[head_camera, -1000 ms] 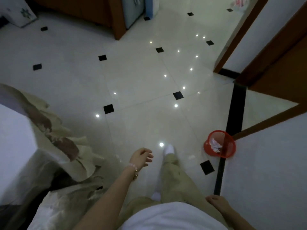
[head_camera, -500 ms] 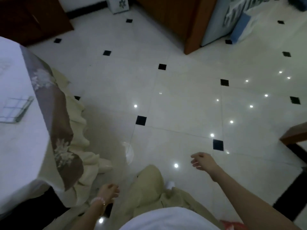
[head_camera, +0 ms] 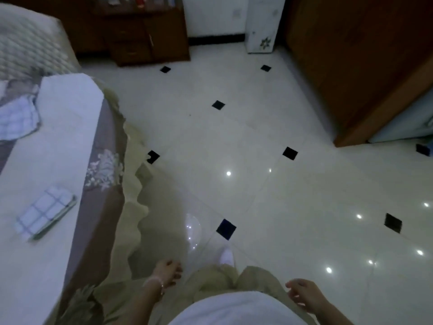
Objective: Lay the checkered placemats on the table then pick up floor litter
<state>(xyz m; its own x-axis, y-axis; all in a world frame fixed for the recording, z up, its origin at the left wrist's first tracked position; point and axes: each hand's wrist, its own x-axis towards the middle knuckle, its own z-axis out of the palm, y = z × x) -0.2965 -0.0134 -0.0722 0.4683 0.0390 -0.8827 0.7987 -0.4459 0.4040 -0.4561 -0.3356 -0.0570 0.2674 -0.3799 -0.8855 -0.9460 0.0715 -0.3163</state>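
A folded checkered placemat (head_camera: 44, 212) lies on the white-covered table (head_camera: 46, 148) at the left. Another checkered cloth (head_camera: 17, 118) lies crumpled farther back on the table's left edge. My left hand (head_camera: 167, 272) hangs low beside the tablecloth's hem, fingers loosely curled and holding nothing. My right hand (head_camera: 302, 293) hangs at the lower right beside my leg, also empty. A clear, shiny piece of plastic litter (head_camera: 193, 229) lies on the floor just ahead of my white-socked foot (head_camera: 227, 255).
The tablecloth's frilled skirt (head_camera: 131, 184) drapes to the tiled floor (head_camera: 257, 137). A dark wooden cabinet (head_camera: 140, 34) stands at the back, a white box (head_camera: 261, 24) against the wall, and a brown wooden wardrobe (head_camera: 363, 66) at the right.
My view has swung left, from the red basket and doorway to the table. My right hand has dropped from mid-floor height to my side; the left hangs low.
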